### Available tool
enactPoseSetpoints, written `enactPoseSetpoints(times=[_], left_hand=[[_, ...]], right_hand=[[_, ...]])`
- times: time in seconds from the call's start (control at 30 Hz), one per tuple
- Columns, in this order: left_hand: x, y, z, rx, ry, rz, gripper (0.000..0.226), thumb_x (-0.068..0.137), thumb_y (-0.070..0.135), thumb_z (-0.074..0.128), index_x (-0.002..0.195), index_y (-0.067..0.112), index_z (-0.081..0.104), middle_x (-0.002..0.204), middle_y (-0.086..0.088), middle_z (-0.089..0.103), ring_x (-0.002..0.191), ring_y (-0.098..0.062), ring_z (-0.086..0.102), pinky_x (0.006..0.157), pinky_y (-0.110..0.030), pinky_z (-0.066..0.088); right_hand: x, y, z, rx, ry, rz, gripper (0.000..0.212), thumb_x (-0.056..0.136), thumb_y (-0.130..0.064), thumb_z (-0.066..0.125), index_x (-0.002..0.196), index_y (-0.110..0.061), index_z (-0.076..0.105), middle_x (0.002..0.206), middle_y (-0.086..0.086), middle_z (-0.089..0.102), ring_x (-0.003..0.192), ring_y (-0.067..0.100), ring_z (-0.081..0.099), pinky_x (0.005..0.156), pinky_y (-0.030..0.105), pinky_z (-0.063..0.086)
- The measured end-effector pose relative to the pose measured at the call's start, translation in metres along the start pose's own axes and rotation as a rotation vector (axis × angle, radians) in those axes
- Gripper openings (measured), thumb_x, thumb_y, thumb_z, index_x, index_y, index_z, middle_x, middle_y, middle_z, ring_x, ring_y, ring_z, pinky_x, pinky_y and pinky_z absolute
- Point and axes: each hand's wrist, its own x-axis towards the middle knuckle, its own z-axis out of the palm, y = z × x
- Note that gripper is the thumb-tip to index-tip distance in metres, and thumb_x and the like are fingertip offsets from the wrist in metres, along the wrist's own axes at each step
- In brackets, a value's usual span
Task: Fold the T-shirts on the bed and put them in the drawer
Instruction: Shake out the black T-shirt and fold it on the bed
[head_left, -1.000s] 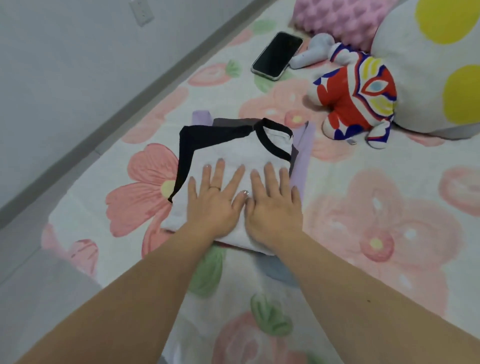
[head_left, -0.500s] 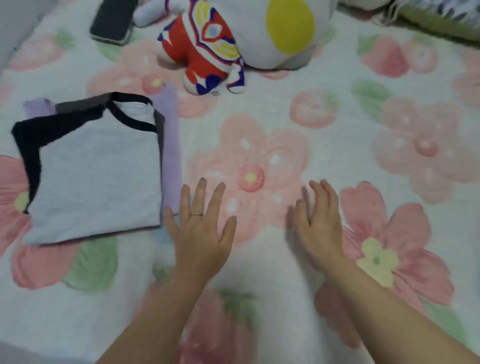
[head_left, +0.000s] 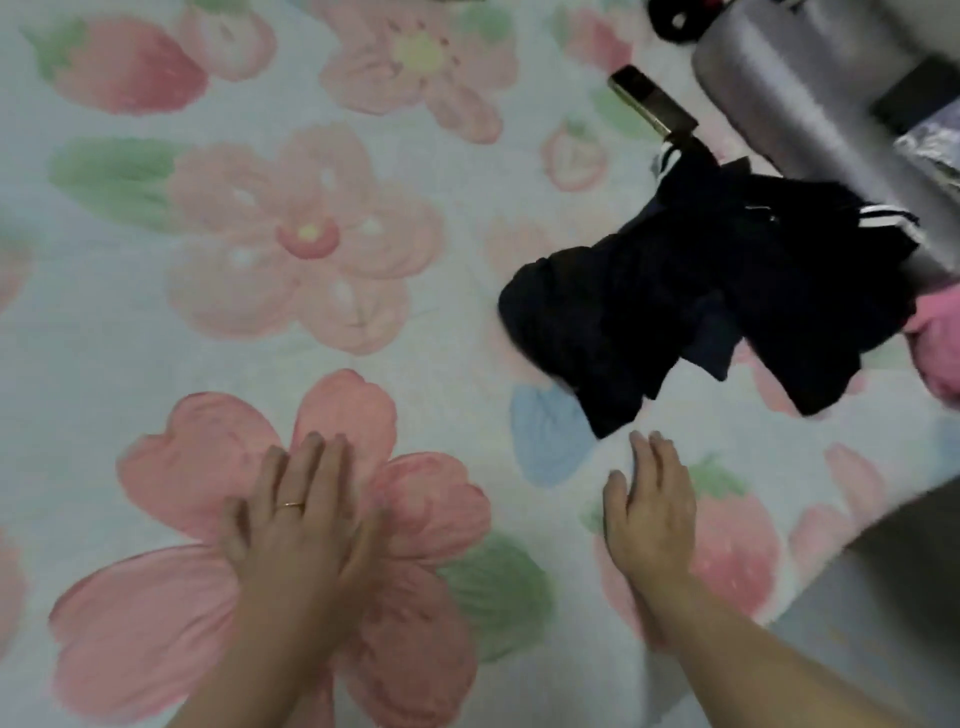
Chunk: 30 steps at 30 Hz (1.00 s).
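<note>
A crumpled black T-shirt with white stripes on its sleeve lies on the flowered bedspread at the right. My right hand hovers flat over the bed just below the shirt's lower edge, fingers apart, holding nothing. My left hand, with a ring on one finger, is spread over a pink flower print at lower centre, also empty. The folded grey and black shirt is out of view. No drawer is in view.
A pink garment pokes out at the right edge beside the black shirt. A dark phone-like object lies above the shirt. A grey padded object fills the top right. The bed edge and grey floor show at lower right.
My view has swung right: the folded shirt and plush toy have left the frame and the black shirt has come in. Both hands have moved right, staying empty.
</note>
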Motion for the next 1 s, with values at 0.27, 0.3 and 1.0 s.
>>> enactPoseSetpoints(times=[0.27,0.3,1.0], left_hand=[[0.102,0.136,0.041,-0.188,-0.003,0.198,0.098,0.065,0.066,0.044,0.146,0.015,0.023,0.150,-0.010,0.030,0.138,-0.028,0.027,0.112,-0.043,0.020],[0.119,0.150,0.045,-0.176,-0.004,0.229,0.100,0.065,0.064,0.054,0.147,0.019,0.018,0.151,-0.011,0.027,0.139,-0.028,0.024,0.111,-0.042,0.021],[0.055,0.057,-0.029,-0.168,0.106,0.109,0.037,0.076,0.011,0.071,0.067,0.036,0.045,0.074,0.004,0.050,0.072,-0.011,0.047,0.065,-0.010,0.034]], right_hand=[[0.023,0.020,0.020,-0.024,0.046,-0.046,0.056,0.075,-0.034,0.039,0.123,-0.009,0.056,0.132,0.020,0.050,0.126,0.032,0.035,0.105,0.046,0.028],[0.025,0.020,0.022,-0.021,0.046,-0.049,0.056,0.074,-0.033,0.040,0.121,-0.009,0.059,0.131,0.021,0.051,0.126,0.032,0.035,0.105,0.046,0.026],[0.028,0.023,0.031,-0.025,-0.015,-0.063,0.064,0.073,-0.039,0.034,0.131,-0.018,0.049,0.141,0.016,0.043,0.132,0.033,0.034,0.107,0.043,0.017]])
